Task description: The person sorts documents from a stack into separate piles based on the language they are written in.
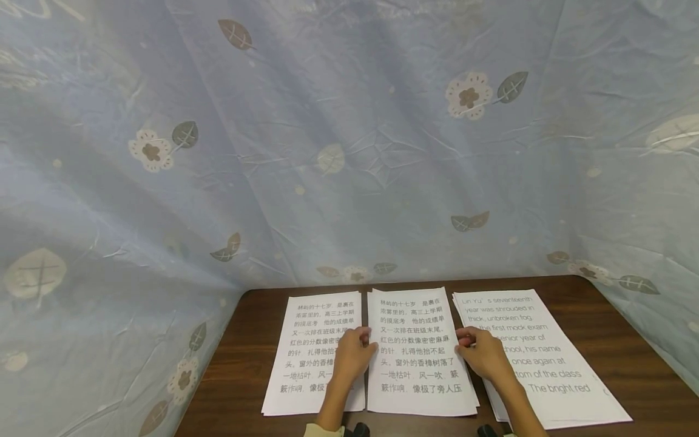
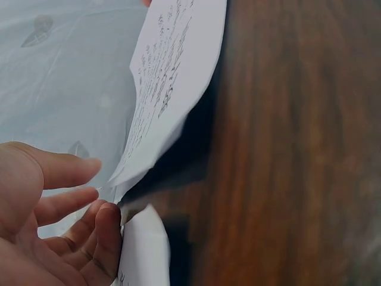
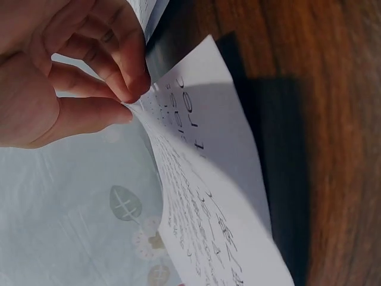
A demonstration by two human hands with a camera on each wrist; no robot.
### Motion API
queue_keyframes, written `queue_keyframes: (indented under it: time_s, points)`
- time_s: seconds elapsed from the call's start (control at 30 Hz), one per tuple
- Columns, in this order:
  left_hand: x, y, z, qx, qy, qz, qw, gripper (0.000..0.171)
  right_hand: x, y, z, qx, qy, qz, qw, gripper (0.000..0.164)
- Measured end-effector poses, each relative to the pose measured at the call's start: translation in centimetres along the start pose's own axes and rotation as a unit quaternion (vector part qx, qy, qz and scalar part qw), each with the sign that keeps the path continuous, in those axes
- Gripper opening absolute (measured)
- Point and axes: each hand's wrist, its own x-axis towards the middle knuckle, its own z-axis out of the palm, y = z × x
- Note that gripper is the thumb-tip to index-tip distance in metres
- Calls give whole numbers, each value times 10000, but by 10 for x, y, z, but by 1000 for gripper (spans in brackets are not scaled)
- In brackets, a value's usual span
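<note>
A printed sheet [image 1: 417,364] with Chinese characters lies on top of the middle pile, and both hands are at its long sides. My right hand [image 1: 483,352] pinches its right edge between thumb and fingertips; in the right wrist view the paper [image 3: 214,137] bends up from the grip. At the left edge is my left hand [image 1: 352,349], its thumb and fingers loosely bent and apart. In the left wrist view, the fingertips [image 2: 110,220] touch or nearly touch the edge beside the tilted paper [image 2: 172,65].
To the left lies another pile of Chinese-printed paper [image 1: 306,340], partly under the left hand. An English-printed pile [image 1: 562,376] is on the right, partly behind the right hand. All rest on a dark wooden table [image 1: 235,364]. A patterned bluish curtain [image 1: 349,200] hangs around its back and sides.
</note>
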Motion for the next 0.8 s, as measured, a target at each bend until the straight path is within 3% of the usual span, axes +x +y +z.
queue_keyframes:
  time_s: [0.37, 0.6, 0.8]
  points:
    - [-1, 3, 1, -188, -133, -154, 9996, 39, -2, -6, -1, 224, 72, 85, 9997, 39]
    - [-1, 1, -1, -332, -113, -88, 9993, 40, -3, -8, -1, 192, 157, 83, 9997, 39]
    - [1, -1, -7, -398, -112, -102, 9991, 41, -6, -13, 0, 569, 130, 101, 9982, 40]
